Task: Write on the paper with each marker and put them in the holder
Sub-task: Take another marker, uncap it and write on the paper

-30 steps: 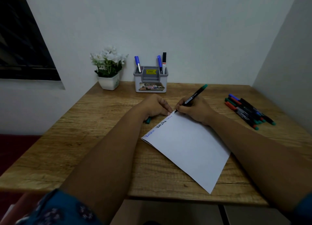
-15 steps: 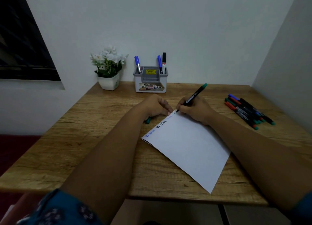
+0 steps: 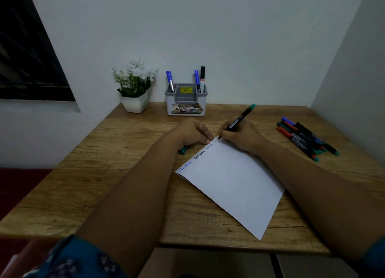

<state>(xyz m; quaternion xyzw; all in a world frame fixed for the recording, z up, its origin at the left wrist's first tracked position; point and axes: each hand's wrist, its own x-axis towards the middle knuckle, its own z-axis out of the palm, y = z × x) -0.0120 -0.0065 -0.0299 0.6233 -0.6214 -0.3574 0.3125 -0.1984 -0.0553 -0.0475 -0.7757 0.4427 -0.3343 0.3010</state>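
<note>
The right hand (image 3: 239,136) pinches a green-capped marker (image 3: 239,120) in its curled fingers, tip touching the far corner of the paper (image 3: 229,181) on the desk (image 3: 125,152). Just left of that tip, the left hand (image 3: 191,132) presses the paper's edge with fingertips (image 3: 209,139), and a green cap (image 3: 183,150) shows beneath the palm. Beyond both hands stands the holder (image 3: 186,102) with three markers; well right of the fingers lies a marker bunch (image 3: 306,138).
</note>
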